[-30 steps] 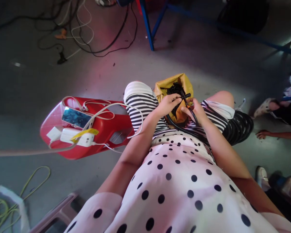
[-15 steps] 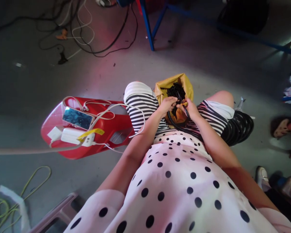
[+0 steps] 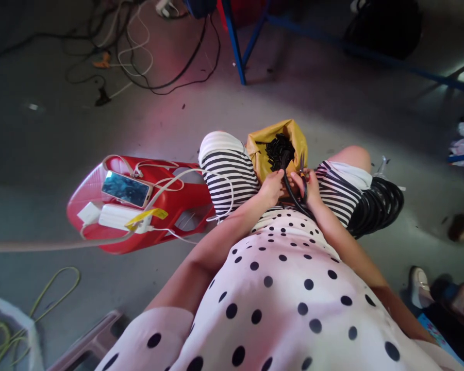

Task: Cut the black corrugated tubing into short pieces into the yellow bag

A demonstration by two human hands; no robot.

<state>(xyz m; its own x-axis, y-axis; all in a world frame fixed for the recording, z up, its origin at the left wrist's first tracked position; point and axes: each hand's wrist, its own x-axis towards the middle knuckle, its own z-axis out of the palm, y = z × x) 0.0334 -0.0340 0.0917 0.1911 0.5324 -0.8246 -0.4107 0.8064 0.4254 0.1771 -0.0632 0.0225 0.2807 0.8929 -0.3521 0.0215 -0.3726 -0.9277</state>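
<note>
My left hand (image 3: 272,188) is closed around a black tube or cable (image 3: 288,184), whose end points toward the bag. In my right hand (image 3: 311,188) is a pair of scissors (image 3: 303,178), its dark loops round my fingers and its blades pointing away from me, just right of the tube. Between my knees, beyond both hands, stands an open yellow bag (image 3: 260,157) with many short black pieces (image 3: 280,150) inside. A thick coil of black tubing (image 3: 377,207) hangs by my right knee.
A red plastic stool (image 3: 85,206) at my left carries a phone (image 3: 127,188), a white power bank (image 3: 118,216) and looped white cables. Cords (image 3: 170,82) lie across the floor ahead. A blue metal frame (image 3: 237,51) stands in front. Someone's shoes (image 3: 421,283) show at right.
Both hands have drawn back from over the bag toward my lap. The scissors now stand apart from the tube's end, and more of the black pieces show.
</note>
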